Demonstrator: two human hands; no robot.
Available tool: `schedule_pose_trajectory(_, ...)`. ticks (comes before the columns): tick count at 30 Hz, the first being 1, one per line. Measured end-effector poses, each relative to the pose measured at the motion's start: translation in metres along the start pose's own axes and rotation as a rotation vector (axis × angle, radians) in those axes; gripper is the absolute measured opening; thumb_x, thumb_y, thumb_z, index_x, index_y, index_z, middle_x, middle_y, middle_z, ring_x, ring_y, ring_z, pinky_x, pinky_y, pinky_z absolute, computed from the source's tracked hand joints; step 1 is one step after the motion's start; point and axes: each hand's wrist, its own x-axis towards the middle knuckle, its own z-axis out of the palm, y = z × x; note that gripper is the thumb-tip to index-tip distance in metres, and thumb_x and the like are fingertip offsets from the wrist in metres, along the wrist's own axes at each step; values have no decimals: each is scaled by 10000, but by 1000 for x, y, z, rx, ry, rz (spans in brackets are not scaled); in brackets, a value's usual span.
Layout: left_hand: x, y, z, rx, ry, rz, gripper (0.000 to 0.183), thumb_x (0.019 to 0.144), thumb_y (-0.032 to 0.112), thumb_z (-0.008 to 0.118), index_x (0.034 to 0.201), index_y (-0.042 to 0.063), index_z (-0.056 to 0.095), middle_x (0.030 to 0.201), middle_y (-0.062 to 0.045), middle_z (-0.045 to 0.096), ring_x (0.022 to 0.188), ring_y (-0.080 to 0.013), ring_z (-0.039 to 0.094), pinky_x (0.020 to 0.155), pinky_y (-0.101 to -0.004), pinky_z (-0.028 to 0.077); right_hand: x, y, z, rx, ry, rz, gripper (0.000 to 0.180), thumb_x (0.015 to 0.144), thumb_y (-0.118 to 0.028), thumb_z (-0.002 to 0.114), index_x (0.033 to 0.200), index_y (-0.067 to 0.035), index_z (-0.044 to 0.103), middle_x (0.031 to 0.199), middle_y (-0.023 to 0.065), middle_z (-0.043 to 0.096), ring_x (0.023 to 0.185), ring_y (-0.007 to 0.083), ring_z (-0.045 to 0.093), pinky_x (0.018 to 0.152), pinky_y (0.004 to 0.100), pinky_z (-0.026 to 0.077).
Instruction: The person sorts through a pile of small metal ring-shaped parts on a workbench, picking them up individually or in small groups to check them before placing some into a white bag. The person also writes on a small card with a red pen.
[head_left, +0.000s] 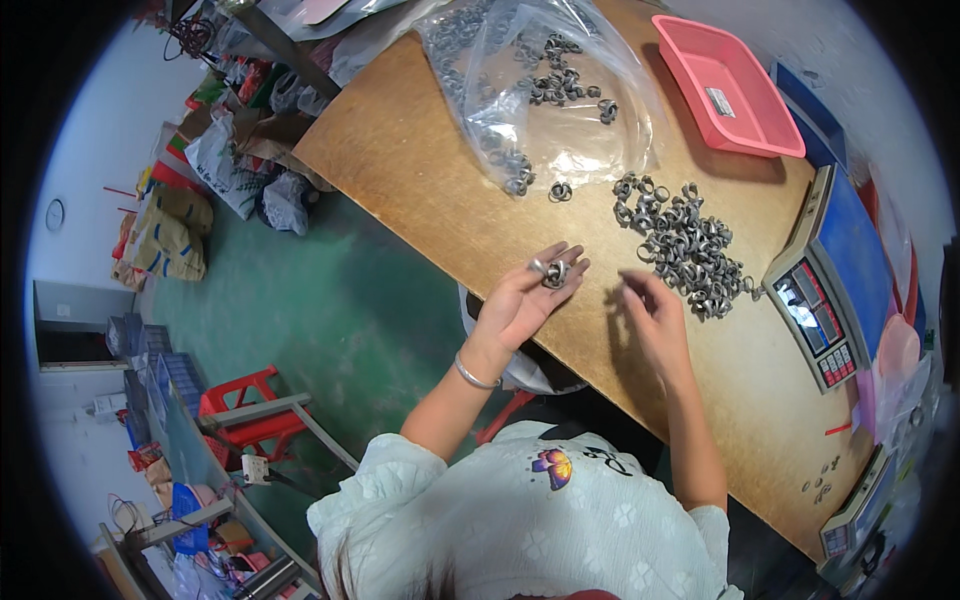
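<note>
My left hand (521, 304) is turned palm up over the table's front edge. A few grey metal rings (556, 274) rest on its fingers, one of them near the thumb. My right hand (658, 322) hangs over the tabletop to the right, fingers half curled and thumb slightly apart; I see no ring in it. Just beyond it lies a loose heap of grey metal rings (694, 247). A small cluster of rings (560, 192) sits apart, close to the mouth of a clear plastic bag (577, 142) that holds many more.
A pink plastic tray (765, 124) stands at the back right. A counting scale (817, 322) with a blue top borders the heap; a second scale (855, 510) is lower right, near several small rings (823, 480). The wooden tabletop (390, 165) ends before my body. A red stool (255, 412) stands left.
</note>
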Motion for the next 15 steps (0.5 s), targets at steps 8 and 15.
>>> schedule_pose_trajectory(8,-7,-11,-35,49,-157,48,353,925,30,372,1267,-59,382,1163,-193,540,981,-216,596,690,-255,504,116,4,51,-839,115,-706,340,769,-72,629,1097,-23,556,1099,162,545,1005,338,499,881,411,409)
schedule_pose_trajectory(15,-12,-8,-3,37,63,22,410,945,102,314,1302,-99,300,1305,-270,426,1195,-371,468,1013,-435,410,79,23,31,-465,99,-460,198,803,7,582,993,27,528,977,147,564,904,278,564,775,353,461)
